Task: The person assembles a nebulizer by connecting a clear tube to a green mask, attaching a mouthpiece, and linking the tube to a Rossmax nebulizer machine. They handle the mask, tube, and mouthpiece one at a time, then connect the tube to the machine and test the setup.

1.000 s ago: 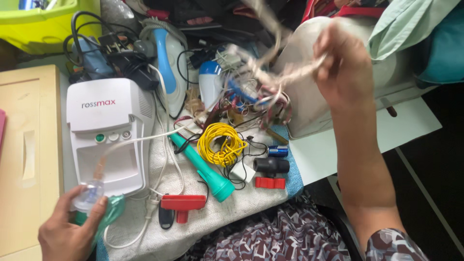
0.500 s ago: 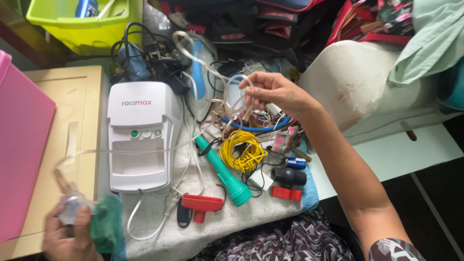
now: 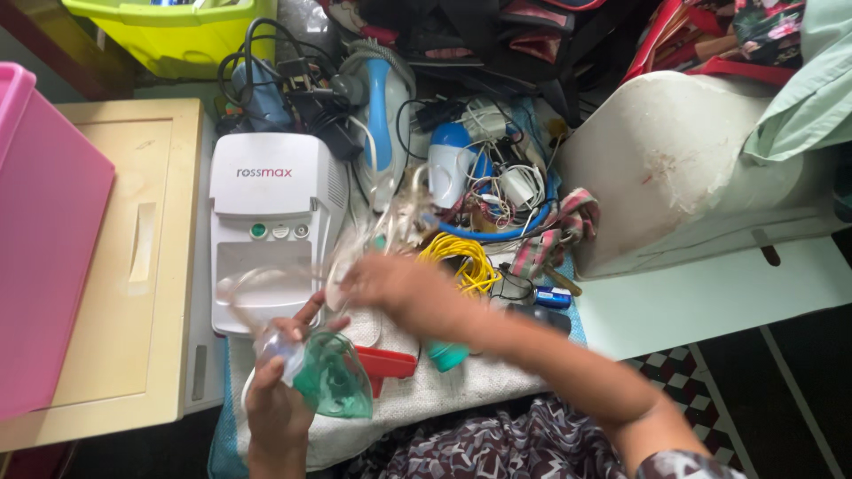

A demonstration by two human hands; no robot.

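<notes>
Green and clear, the mask (image 3: 333, 386) sat in the grip of our left hand (image 3: 275, 404), fingers closed on its clear cup, just in front of the white machine (image 3: 271, 222). Our right hand (image 3: 399, 288) crossed above the towel (image 3: 426, 390), too blurred to tell whether its grip was closed on the clear tubing (image 3: 390, 213). Clutter crowded the desk (image 3: 701, 293); the pink box (image 3: 44, 239) was cut off at left.

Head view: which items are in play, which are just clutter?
In play:
left hand
green mask
right hand
clear tubing
white nebuliser unit

Lying about:
yellow wire coil
red handle
iron
pink box
</notes>
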